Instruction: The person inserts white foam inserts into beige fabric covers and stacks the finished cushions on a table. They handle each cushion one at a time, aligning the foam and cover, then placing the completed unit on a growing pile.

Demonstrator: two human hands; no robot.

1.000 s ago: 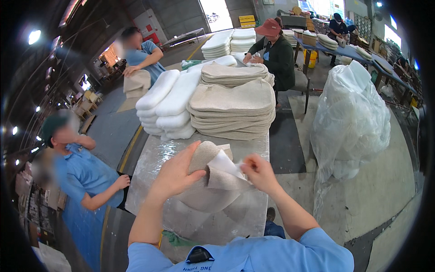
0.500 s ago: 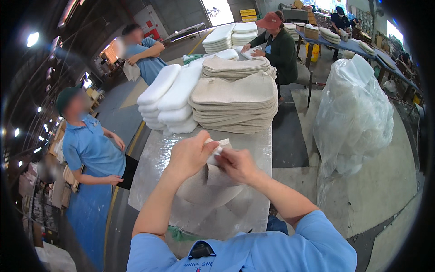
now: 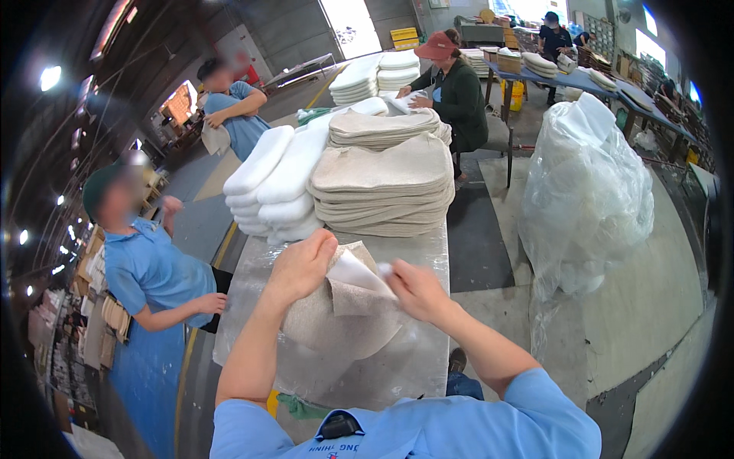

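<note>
On the plastic-covered table (image 3: 252, 359) in front of me lies a beige fabric cover (image 3: 348, 329), its near end rounded. A white sheet or padding (image 3: 353, 273) shows in its parted far end. My left hand (image 3: 303, 265) is closed on the left edge of that end, its fingers curled out of sight. My right hand (image 3: 417, 292) is closed at the right edge, slightly blurred, with a bit of white at its fingertips. Just beyond stands a stack of beige fabric covers (image 3: 382, 191), beside thick white pads (image 3: 256, 164) piled on the left.
A person in a blue shirt (image 3: 160, 264) stands close at the left; another (image 3: 233, 115) is farther back. Across the table sits a person in a red cap (image 3: 459, 99), handling a white pad. A big clear plastic bag (image 3: 585, 199) stands on the right.
My hands have moved apart, the right one to the right, and the cover's end has spread to show more white. The nearest person has raised a hand.
</note>
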